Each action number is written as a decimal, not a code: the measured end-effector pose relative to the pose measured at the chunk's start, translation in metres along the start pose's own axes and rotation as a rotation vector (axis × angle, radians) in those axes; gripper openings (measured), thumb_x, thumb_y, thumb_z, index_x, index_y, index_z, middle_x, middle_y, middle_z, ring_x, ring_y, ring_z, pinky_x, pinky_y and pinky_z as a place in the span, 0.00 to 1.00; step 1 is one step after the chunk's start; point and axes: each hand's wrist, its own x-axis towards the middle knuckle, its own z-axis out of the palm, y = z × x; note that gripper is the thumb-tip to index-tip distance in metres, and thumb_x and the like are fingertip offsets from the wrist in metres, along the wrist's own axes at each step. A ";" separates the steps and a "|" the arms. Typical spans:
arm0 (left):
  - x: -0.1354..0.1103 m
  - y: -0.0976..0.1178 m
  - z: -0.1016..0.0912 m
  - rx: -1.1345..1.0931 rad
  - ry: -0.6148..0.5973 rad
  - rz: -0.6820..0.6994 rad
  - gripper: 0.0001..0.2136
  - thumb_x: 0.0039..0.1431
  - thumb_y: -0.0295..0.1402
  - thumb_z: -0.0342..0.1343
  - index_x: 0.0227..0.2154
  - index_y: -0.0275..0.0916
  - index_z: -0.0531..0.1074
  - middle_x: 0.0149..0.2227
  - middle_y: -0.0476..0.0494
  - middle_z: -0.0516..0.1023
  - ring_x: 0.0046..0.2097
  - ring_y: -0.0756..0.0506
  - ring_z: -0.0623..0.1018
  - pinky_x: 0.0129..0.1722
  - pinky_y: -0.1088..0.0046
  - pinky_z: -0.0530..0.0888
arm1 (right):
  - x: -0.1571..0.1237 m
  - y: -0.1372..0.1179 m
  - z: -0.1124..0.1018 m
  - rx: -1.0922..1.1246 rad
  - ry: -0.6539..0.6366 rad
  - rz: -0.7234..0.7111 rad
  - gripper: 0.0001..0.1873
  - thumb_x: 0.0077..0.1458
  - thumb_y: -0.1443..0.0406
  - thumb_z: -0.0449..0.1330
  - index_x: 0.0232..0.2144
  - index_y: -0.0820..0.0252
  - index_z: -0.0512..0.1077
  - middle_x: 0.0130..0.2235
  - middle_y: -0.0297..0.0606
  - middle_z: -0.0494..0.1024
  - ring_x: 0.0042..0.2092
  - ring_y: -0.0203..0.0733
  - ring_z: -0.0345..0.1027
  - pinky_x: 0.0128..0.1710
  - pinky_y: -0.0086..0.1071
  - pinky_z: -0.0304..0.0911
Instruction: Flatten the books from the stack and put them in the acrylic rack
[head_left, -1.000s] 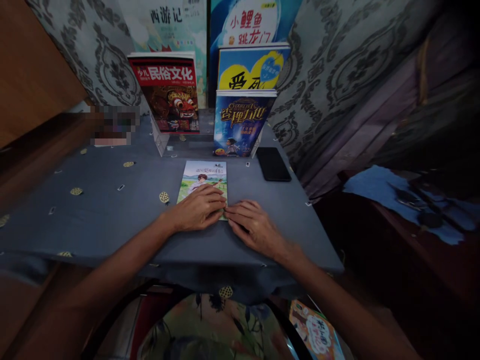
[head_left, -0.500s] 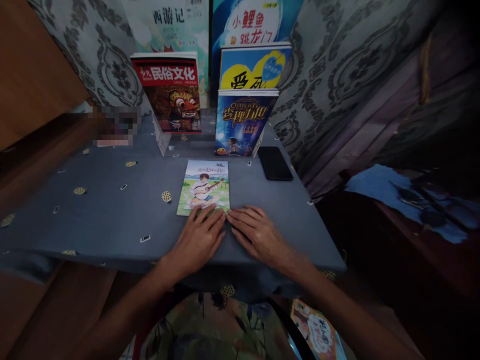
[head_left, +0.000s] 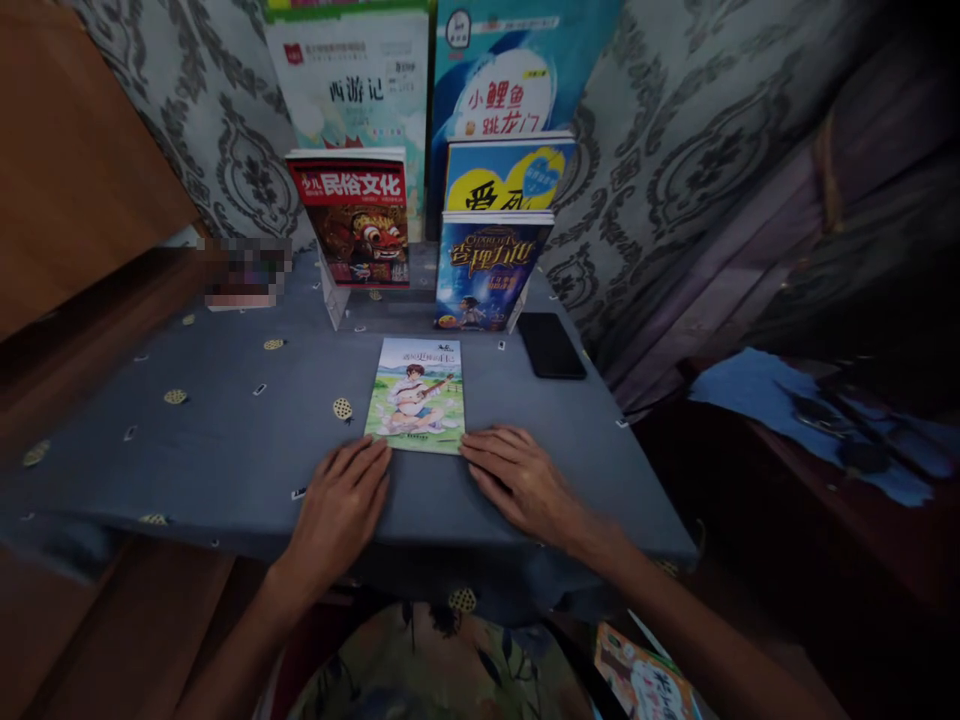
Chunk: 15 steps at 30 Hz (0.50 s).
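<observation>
A thin book [head_left: 416,395] lies shut on the grey tablecloth, its cover showing a figure playing a guitar-like instrument on grass. Beside its lower left corner rests my left hand [head_left: 346,492], fingers stretched out and fingertips at the book's edge. My right hand [head_left: 517,477] lies flat at the lower right corner, its fingertips touching or nearly touching the book. Neither hand grips anything.
Behind the book, a clear stand holds a red book [head_left: 360,220] and a blue book [head_left: 489,270], with taller books behind. A black phone [head_left: 553,345] lies to the right. A blue cloth [head_left: 757,395] and an orange book [head_left: 641,675] are off the table.
My left hand has slid left off the book's cover to its lower left corner. My right hand stays near the right corner. The view has tilted up slightly.
</observation>
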 end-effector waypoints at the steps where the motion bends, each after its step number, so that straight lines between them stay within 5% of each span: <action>1: -0.003 -0.006 -0.001 -0.002 0.016 -0.008 0.15 0.70 0.28 0.46 0.54 0.38 0.72 0.55 0.40 0.79 0.56 0.40 0.76 0.54 0.58 0.74 | 0.002 0.002 0.000 0.020 -0.001 0.008 0.14 0.67 0.68 0.54 0.48 0.58 0.78 0.47 0.46 0.83 0.48 0.47 0.76 0.52 0.49 0.69; 5: -0.007 -0.016 -0.002 -0.012 0.048 -0.023 0.15 0.70 0.29 0.46 0.54 0.38 0.72 0.54 0.39 0.79 0.53 0.41 0.78 0.52 0.58 0.75 | 0.020 0.022 0.001 0.083 0.013 0.083 0.14 0.67 0.66 0.53 0.43 0.57 0.80 0.44 0.44 0.84 0.44 0.46 0.77 0.50 0.48 0.70; 11: 0.000 -0.006 0.009 0.084 0.012 -0.079 0.16 0.70 0.31 0.45 0.55 0.40 0.71 0.53 0.37 0.78 0.51 0.40 0.78 0.50 0.58 0.77 | 0.067 0.094 0.026 0.024 0.034 0.318 0.21 0.63 0.65 0.55 0.56 0.60 0.73 0.60 0.51 0.74 0.62 0.55 0.67 0.62 0.54 0.61; 15: 0.005 -0.012 0.015 0.155 -0.021 -0.039 0.16 0.70 0.31 0.46 0.55 0.41 0.71 0.54 0.38 0.78 0.51 0.40 0.78 0.50 0.60 0.77 | 0.090 0.123 0.042 0.011 -0.023 0.417 0.24 0.62 0.64 0.55 0.60 0.60 0.69 0.60 0.50 0.74 0.62 0.55 0.66 0.62 0.53 0.60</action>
